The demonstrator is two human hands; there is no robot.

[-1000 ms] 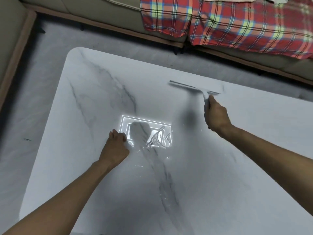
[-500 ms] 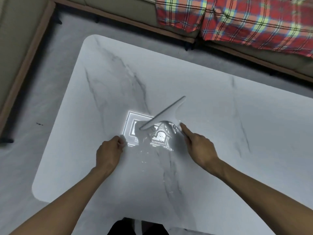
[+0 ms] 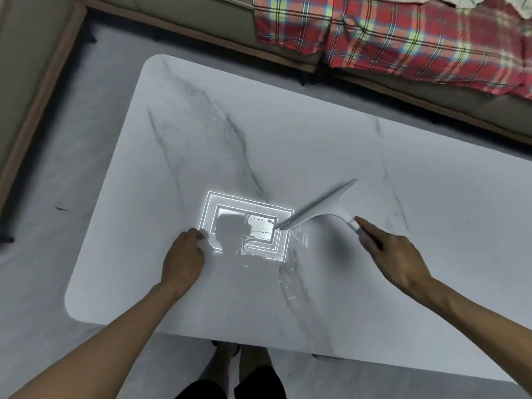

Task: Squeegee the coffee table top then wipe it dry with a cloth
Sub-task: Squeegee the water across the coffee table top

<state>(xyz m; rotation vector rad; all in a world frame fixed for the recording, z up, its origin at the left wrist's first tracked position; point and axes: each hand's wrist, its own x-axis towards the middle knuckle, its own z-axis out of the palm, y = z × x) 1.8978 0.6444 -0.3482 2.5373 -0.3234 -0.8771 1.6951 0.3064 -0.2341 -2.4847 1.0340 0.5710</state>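
The white marble coffee table top [image 3: 288, 133] fills the view, with grey veins and a bright ceiling-light reflection near its middle. My right hand [image 3: 394, 257] grips the handle of a white squeegee [image 3: 319, 207], whose blade lies slanted on the table just right of the reflection. Streaks and puddles of water [image 3: 290, 272] glisten below the blade. My left hand [image 3: 182, 259] rests on the table left of the reflection, fingers curled on a small white piece that looks like a cloth [image 3: 205, 239]; most of it is hidden.
A sofa [image 3: 201, 12] with a red plaid blanket [image 3: 403, 36] runs along the far side. Another sofa edge [image 3: 34, 82] stands at the left. Grey floor surrounds the table. My feet [image 3: 239, 358] show below the near table edge.
The squeegee came from the far right of the table down toward me to the reflection, then shifted slightly right. The left hand stayed in place. The camera view moved back from the table.
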